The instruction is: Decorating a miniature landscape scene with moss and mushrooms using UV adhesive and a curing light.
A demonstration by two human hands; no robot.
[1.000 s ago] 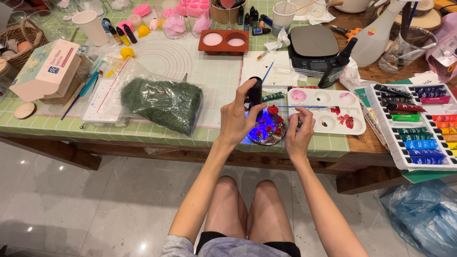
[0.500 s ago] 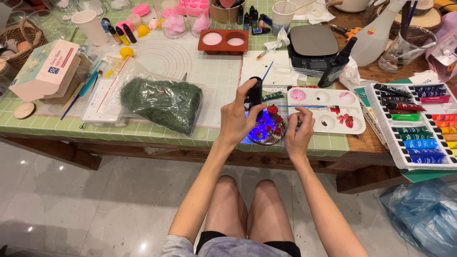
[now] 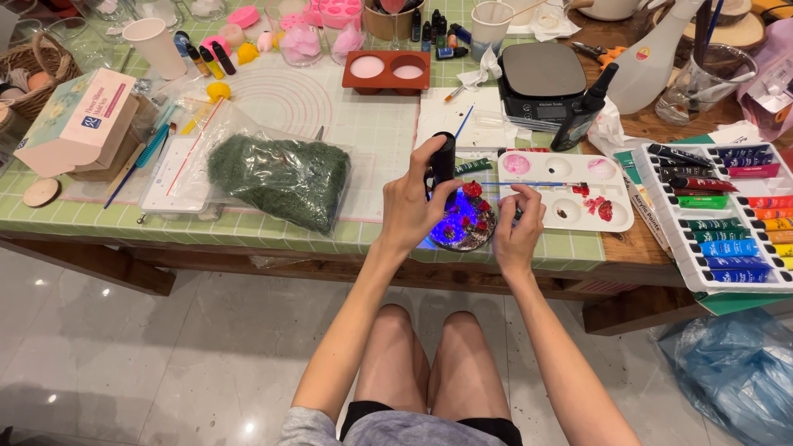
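the left hand [image 3: 410, 206] grips a black torch [image 3: 443, 161] angled down so its blue light falls on the round disc [image 3: 464, 221] at the worktop [image 3: 248, 223] edge, while the right hand [image 3: 516, 231] fingers pinch a thin brush [image 3: 529, 184] over the white palette [image 3: 570, 194].

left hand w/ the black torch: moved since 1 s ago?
No. The left hand holds the black torch in the same spot over the round piece, same gap to the white palette.
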